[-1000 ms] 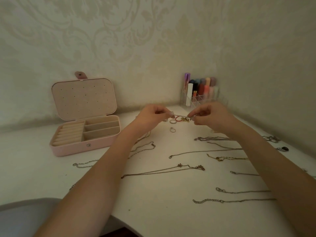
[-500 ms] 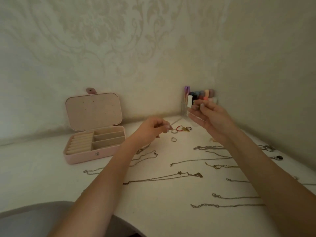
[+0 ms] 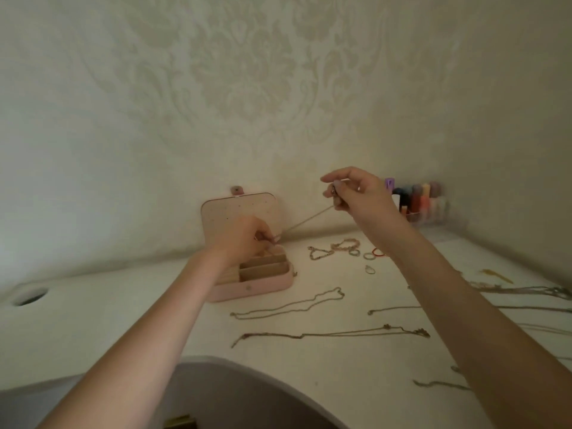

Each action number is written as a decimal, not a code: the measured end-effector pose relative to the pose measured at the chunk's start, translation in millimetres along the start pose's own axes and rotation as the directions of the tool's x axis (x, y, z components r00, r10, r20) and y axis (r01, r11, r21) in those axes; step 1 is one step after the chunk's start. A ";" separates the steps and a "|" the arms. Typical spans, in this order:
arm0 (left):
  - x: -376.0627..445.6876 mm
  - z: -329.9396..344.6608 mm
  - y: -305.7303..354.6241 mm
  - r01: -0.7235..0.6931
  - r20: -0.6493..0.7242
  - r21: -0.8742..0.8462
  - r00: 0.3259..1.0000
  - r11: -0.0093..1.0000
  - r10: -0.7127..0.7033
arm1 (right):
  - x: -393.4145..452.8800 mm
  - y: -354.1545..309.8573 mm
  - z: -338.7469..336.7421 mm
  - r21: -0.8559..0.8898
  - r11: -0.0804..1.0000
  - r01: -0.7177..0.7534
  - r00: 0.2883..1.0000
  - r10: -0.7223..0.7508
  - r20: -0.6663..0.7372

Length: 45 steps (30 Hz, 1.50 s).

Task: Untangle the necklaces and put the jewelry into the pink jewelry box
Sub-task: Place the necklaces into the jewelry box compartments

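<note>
The pink jewelry box stands open on the white table, its lid leaning toward the wall. My left hand hovers over the box's compartments and pinches the lower end of a thin chain. My right hand is raised to the right and pinches the chain's upper end, so the chain runs taut between both hands. Several loose necklaces lie on the table, among them a long chain and a long necklace. Bracelets and small rings lie behind them.
A clear organiser with coloured cosmetic tubes stands in the back right corner. More chains lie along the right side. A round cable hole sits at the far left. The table's front edge curves inward near me.
Both hands have moved left toward the box, pulling a chain taut between them. The left hand now hovers over the box's compartments and the right hand has risen. The view has swung left.
</note>
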<state>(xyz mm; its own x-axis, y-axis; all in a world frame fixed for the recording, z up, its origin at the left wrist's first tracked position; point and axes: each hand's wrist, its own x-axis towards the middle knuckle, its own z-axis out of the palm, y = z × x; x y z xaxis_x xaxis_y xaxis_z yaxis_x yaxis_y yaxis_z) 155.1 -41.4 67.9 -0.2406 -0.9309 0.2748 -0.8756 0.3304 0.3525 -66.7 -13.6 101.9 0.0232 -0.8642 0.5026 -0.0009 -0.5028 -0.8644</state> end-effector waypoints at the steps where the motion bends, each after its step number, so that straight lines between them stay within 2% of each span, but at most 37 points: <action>1: -2.6 -2.5 -3.1 0.033 -0.018 -0.105 0.999 0.994 -0.035 | 4.8 -3.8 8.4 0.026 0.999 0.024 1.000 -0.024 0.000; 3: -10.4 -11.7 -3.7 0.097 -0.049 -0.418 0.990 0.903 -0.129 | 12.9 -9.2 22.2 0.085 0.994 0.064 0.998 -0.064 -0.007; 5: -17.1 -23.1 -2.7 0.100 -0.077 -0.613 0.980 0.784 -0.185 | 19.5 -12.0 33.3 0.138 0.987 0.086 0.996 -0.084 -0.015; 13: -29.7 -48.1 -5.5 0.037 -0.130 -0.734 0.972 0.678 -0.194 | 21.8 0.4 62.1 0.198 0.977 0.075 0.995 -0.087 0.052; 20: -34.6 -34.9 -9.7 0.121 -0.038 -0.673 0.980 0.730 -0.197 | 14.9 11.2 70.3 0.116 0.993 0.019 0.983 -0.040 0.178; 25: -34.6 -26.9 -14.9 0.158 -0.010 -0.632 0.977 0.759 -0.211 | 13.4 8.8 74.5 0.102 0.995 0.007 0.977 -0.029 0.209; 29: -33.6 -21.4 -25.1 0.169 -0.004 -0.276 0.984 0.946 -0.177 | 8.5 14.8 79.5 0.053 0.998 -0.043 0.960 0.027 0.280; 32: -37.1 -16.2 -25.0 0.186 0.094 -0.178 0.981 0.966 -0.171 | 5.1 20.5 84.9 -0.051 0.997 -0.051 0.944 0.065 0.324; 35: -39.5 -12.5 -23.0 0.144 0.152 -0.247 0.982 0.958 -0.108 | 4.3 22.9 89.9 -0.109 0.994 -0.028 0.948 0.061 0.311; 38: -42.0 -7.8 -12.5 0.120 0.177 -0.518 0.984 0.847 -0.032 | 4.3 24.2 90.8 -0.096 0.995 -0.020 0.949 0.049 0.313; 39: -41.9 -5.6 -8.7 0.124 0.162 -0.562 0.986 0.818 -0.039 | 4.9 25.4 90.2 -0.108 0.994 -0.010 0.951 0.043 0.307; 42: -41.3 -2.2 -4.2 0.102 0.037 -0.565 0.994 0.818 -0.099 | 8.4 30.8 85.1 -0.265 0.963 0.045 0.964 0.028 0.264; 45: -42.4 -3.9 -13.2 0.094 -0.053 -0.485 0.989 0.869 -0.136 | 9.3 36.5 75.8 -0.445 0.896 -0.008 0.953 0.142 0.269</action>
<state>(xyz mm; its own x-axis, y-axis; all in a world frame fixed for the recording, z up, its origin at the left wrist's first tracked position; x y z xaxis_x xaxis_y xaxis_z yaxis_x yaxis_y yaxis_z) 178.5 -5.7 55.1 -0.0963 -0.9576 0.2717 -0.5805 0.2758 0.7661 9.3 -38.4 74.1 0.2909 -0.8894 0.3527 -0.4455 -0.4522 -0.7727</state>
